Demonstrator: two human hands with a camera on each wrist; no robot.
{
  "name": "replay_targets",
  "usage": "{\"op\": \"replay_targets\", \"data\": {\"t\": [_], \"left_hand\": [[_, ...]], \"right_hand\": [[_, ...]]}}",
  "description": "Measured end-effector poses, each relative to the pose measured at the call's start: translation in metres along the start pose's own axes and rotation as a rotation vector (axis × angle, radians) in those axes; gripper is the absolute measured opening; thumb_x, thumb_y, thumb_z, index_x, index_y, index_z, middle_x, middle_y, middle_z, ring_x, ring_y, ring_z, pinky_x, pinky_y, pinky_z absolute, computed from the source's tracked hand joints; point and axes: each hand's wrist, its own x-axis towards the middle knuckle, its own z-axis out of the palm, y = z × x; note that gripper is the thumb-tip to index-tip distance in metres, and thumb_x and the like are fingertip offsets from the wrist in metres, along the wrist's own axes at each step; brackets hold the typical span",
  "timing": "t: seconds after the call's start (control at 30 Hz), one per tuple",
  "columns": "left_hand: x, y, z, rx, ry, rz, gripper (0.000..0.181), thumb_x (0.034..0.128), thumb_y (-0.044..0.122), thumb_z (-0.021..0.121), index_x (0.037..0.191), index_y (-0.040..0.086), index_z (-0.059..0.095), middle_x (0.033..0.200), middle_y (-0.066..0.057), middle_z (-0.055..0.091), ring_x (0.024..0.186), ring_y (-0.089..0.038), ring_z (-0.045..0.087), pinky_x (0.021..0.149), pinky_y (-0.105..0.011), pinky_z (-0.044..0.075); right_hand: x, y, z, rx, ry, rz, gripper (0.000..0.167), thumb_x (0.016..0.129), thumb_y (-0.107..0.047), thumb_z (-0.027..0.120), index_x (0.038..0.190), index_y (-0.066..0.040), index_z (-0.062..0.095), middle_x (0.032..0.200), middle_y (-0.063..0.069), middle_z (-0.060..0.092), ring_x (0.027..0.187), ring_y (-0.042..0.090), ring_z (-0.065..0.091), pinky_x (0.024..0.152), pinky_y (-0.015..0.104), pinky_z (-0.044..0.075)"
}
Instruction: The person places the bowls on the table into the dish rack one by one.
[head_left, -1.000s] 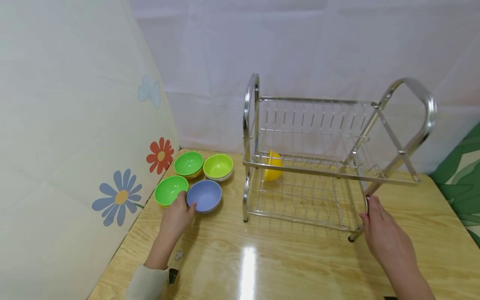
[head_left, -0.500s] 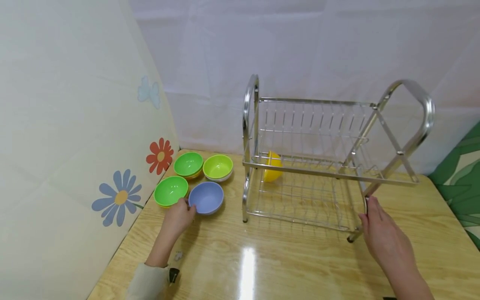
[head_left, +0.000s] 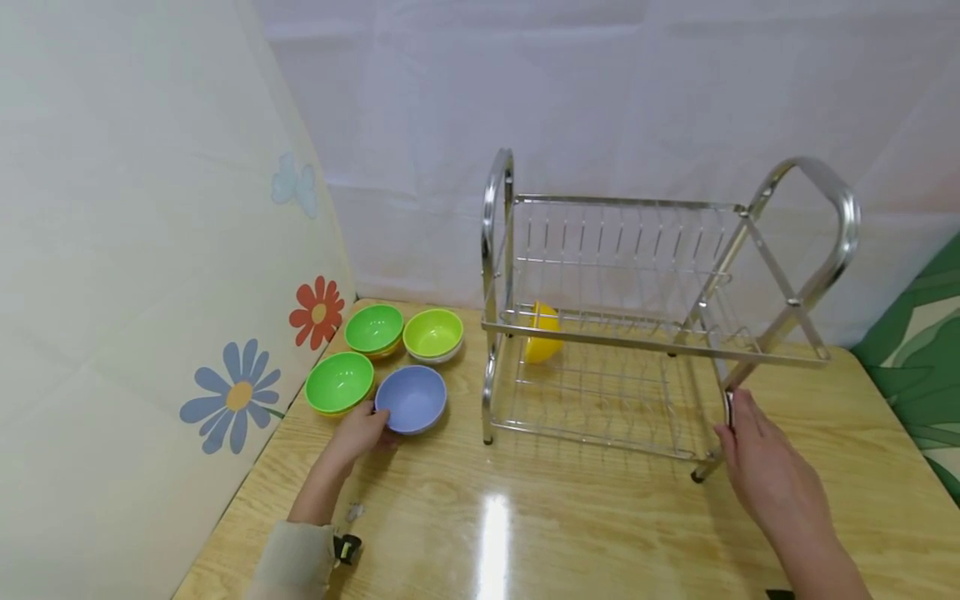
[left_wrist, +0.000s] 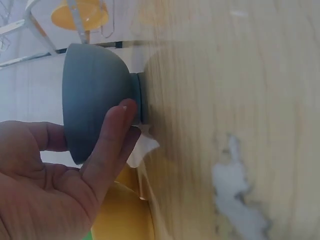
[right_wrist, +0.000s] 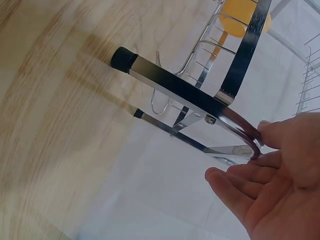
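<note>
My left hand [head_left: 362, 433] pinches the blue bowl [head_left: 411, 400] at its left side, thumb at the rim and fingers against the outer wall near the foot. In the left wrist view the bowl [left_wrist: 95, 95] is upright; whether its foot touches the table I cannot tell. My right hand [head_left: 776, 467] holds the right side frame of the two-tier metal dish rack [head_left: 600, 336]. The right wrist view has thumb and fingers of that hand [right_wrist: 280, 175] around the curved metal tube. A yellow bowl [head_left: 543, 333] stands on its side at the left of the rack's lower tier.
Left of the blue bowl are a green bowl [head_left: 340, 383], another green bowl [head_left: 374, 329] and a lime bowl [head_left: 433, 333], each stacked on another bowl. A flowered wall sheet [head_left: 150, 250] borders the left; a pale sheet [head_left: 420, 125] hangs behind the wooden table [head_left: 600, 533].
The blue bowl has shifted slightly toward me, away from the other bowls. My left fingers have moved down beneath its side. The right hand stays on the rack.
</note>
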Motion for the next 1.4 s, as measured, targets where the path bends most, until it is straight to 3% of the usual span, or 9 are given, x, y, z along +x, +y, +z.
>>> {"op": "replay_targets", "data": {"t": [0.13,0.3,0.7,1.17,1.4], "left_hand": [[-0.001,0.000,0.000,-0.014,-0.007,0.014,0.052,0.1014,0.012,0.040,0.143,-0.019,0.037,0.121,-0.034,0.060,0.083,-0.023,0.070,0.075,-0.036,0.062],[-0.005,0.002,0.000,-0.027,0.001,0.031,0.050,0.0992,0.012,0.041,0.140,-0.017,0.043,0.114,-0.031,0.064,0.082,-0.022,0.069,0.075,-0.036,0.062],[-0.017,0.013,0.000,-0.059,-0.001,0.053,0.043,0.0963,0.017,0.041,0.130,-0.009,0.049,0.107,-0.026,0.066,0.080,-0.022,0.069,0.077,-0.039,0.062],[-0.024,0.022,0.001,-0.154,-0.041,0.066,0.046,0.0920,0.014,0.040,0.132,-0.010,0.041,0.128,-0.030,0.050,0.088,-0.027,0.066,0.075,-0.037,0.061],[-0.029,0.025,0.001,-0.188,-0.071,0.080,0.059,0.0977,0.023,0.030,0.149,-0.007,0.030,0.138,-0.032,0.046,0.102,-0.030,0.063,0.080,-0.040,0.061]], "right_hand": [[0.000,-0.001,0.002,0.004,0.027,-0.015,0.055,0.103,-0.008,0.054,0.150,0.009,0.032,0.141,0.039,0.045,0.118,0.060,0.049,0.088,0.074,0.042],[0.001,-0.002,0.003,0.004,0.066,-0.041,0.054,0.102,-0.006,0.056,0.148,0.011,0.035,0.138,0.040,0.047,0.116,0.059,0.051,0.087,0.072,0.043],[0.000,-0.001,0.004,0.002,0.074,-0.056,0.052,0.103,-0.007,0.054,0.148,0.012,0.035,0.137,0.041,0.048,0.116,0.060,0.052,0.087,0.072,0.044],[-0.001,-0.001,0.004,-0.011,0.031,-0.034,0.055,0.104,-0.007,0.054,0.150,0.013,0.033,0.139,0.041,0.046,0.116,0.060,0.050,0.084,0.072,0.044],[-0.001,0.000,0.004,-0.004,0.037,-0.038,0.054,0.104,-0.007,0.054,0.150,0.013,0.033,0.139,0.040,0.046,0.115,0.060,0.051,0.082,0.072,0.045]]}}
